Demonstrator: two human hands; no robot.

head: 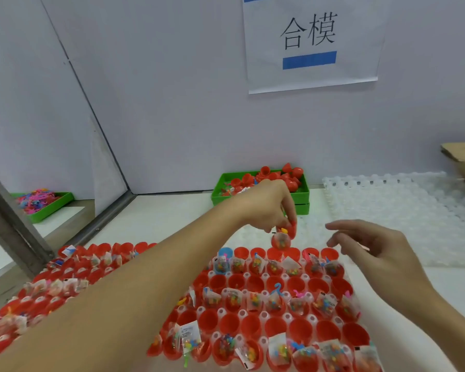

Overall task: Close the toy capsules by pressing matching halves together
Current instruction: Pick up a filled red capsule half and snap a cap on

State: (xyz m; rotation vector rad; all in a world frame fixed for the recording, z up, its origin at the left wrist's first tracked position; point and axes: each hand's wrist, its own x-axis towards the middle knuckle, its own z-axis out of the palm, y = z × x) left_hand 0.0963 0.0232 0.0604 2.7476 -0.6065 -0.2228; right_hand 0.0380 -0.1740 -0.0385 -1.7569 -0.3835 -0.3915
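My left hand [269, 208] pinches a round red-and-clear plastic toy capsule [281, 239] at my fingertips, above the white tray of red halves [258, 284], while my right hand [371, 245] waits beside it, relaxed and empty, ready to press.

A white bench [172, 210] was seen. On it were laid red capsule halves in white trays [274, 296], stacked green trays [258, 200], and an empty white tray [403, 210].
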